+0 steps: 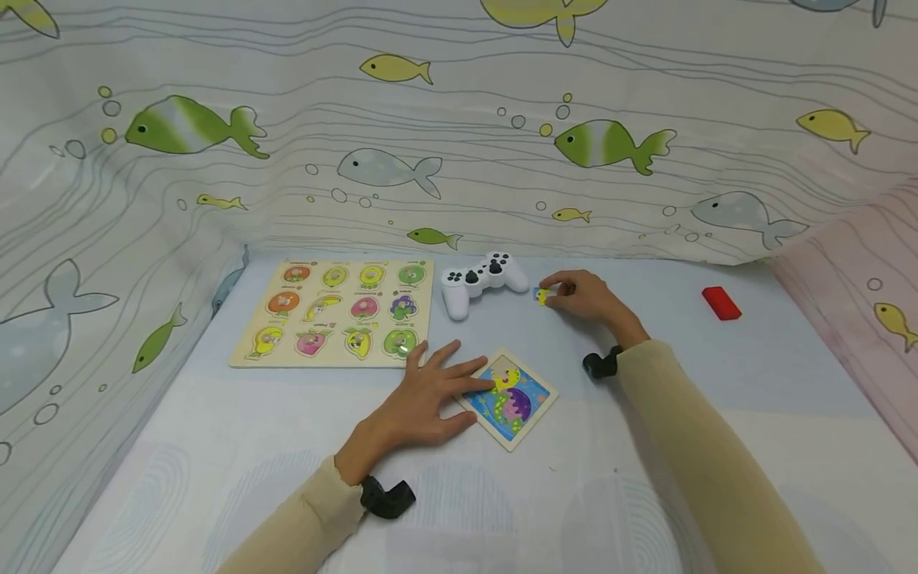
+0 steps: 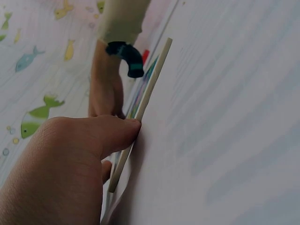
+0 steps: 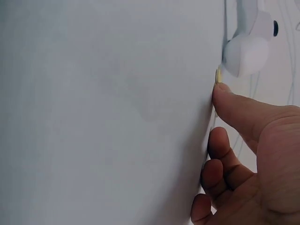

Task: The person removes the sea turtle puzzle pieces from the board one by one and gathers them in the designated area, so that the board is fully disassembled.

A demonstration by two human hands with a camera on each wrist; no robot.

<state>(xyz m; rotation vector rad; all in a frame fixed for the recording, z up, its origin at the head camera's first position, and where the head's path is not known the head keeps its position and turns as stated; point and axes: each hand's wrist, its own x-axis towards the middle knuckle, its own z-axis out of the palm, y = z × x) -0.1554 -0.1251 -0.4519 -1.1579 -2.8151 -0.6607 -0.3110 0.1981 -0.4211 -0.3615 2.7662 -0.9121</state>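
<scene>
My left hand point(image 1: 429, 399) lies spread over the left side of a small square picture puzzle point(image 1: 515, 405), which is turned cornerwise and shows a yellow, green and purple cartoon animal on blue. Its thumb point(image 2: 126, 133) touches the puzzle's pale wooden edge in the left wrist view. Bare wood shows at the puzzle's far corner. Farther back, my right hand point(image 1: 584, 296) pinches a small blue-and-yellow puzzle piece point(image 1: 541, 296) close over the table. From the right wrist, only a thin yellowish edge of that piece shows beyond the thumb point(image 3: 225, 96).
A white game controller point(image 1: 484, 281) lies just left of the right hand. At the back left is a wooden fruit puzzle board point(image 1: 337, 315), its near right corner by the left fingertips. One red block point(image 1: 720, 303) sits far right. Fish-print cloth point(image 1: 459, 119) rises behind the table.
</scene>
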